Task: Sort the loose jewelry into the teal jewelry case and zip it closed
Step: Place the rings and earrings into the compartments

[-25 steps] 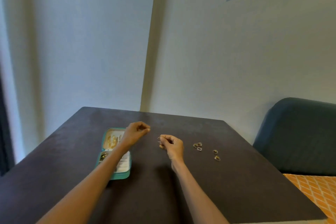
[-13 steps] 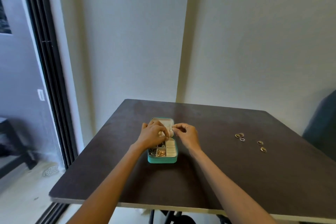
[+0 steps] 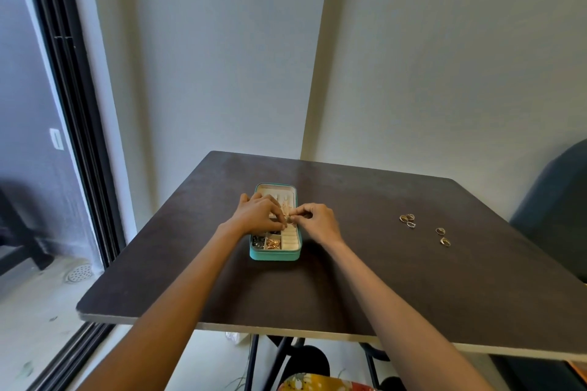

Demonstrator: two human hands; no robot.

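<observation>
1. While the hands were apart above the bare table a second ago, with the left hand (image 3: 259, 214) near the case and the right hand (image 3: 317, 221) holding something small between the case and the loose rings, both hands have since come together over the open teal jewelry case (image 3: 275, 253).
2. Compared with half a second ago, little has changed: the hands stay bunched over the middle of the case, and the view has dropped slightly, so more of the near table (image 3: 349, 289) edge and the floor below show.
3. Fingers of both hands are curled, with the fingertips (image 3: 293, 213) of the two meeting over the case's cream interior; they seem to pinch a small pale piece of jewelry (image 3: 288, 216) between them (too small to say what kind).
4. That piece lies just over the row of cream ring rolls (image 3: 290, 240), at the case's right side, beside the fingertips.
5. Near compartments at the case's front left hold dark beads (image 3: 259, 241) and gold pieces (image 3: 273, 243).
6. Five loose rings (image 3: 409, 220) remain on the table well to the right of the case, three grouped and two a little further right, apart from both hands.
7. The case stands unzipped, its lid part (image 3: 275, 190) lying flat on the far side.
</observation>
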